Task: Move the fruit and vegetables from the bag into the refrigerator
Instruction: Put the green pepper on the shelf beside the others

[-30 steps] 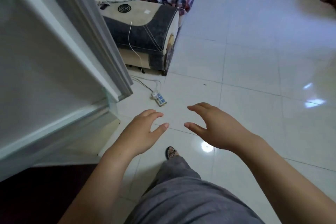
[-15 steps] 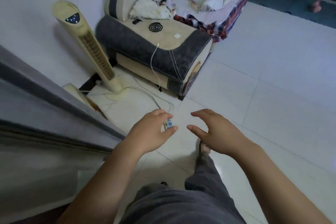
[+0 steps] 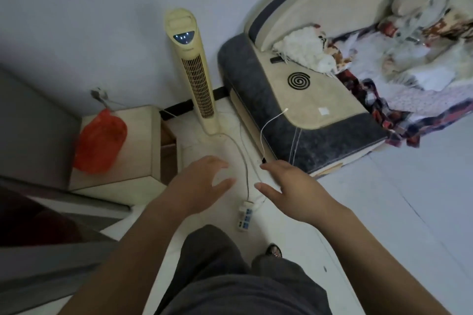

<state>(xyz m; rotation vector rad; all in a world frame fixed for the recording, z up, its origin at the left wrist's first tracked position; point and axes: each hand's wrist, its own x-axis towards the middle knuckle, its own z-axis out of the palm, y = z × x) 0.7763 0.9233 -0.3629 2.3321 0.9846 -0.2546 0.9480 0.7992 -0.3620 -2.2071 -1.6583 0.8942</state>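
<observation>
A red-orange plastic bag (image 3: 99, 142) lies on a low beige cabinet (image 3: 133, 161) at the left, next to the grey refrigerator side (image 3: 33, 130). Its contents do not show through. My left hand (image 3: 202, 181) hovers open over the floor to the right of the cabinet, a short way from the bag and apart from it. My right hand (image 3: 289, 186) is also open, fingers spread, above the floor in front of the sofa. Neither hand holds anything.
A cream tower fan (image 3: 193, 69) stands against the wall behind the cabinet. A grey-and-beige sofa (image 3: 307, 100) piled with blankets fills the right. A white power strip (image 3: 245, 215) and cords lie on the tiled floor between my hands. The refrigerator door edge (image 3: 51, 271) juts at lower left.
My view has swung left and down: the bag on the cabinet has come into sight and the fan and sofa have shifted right. Both hands stay open and have spread slightly wider apart.
</observation>
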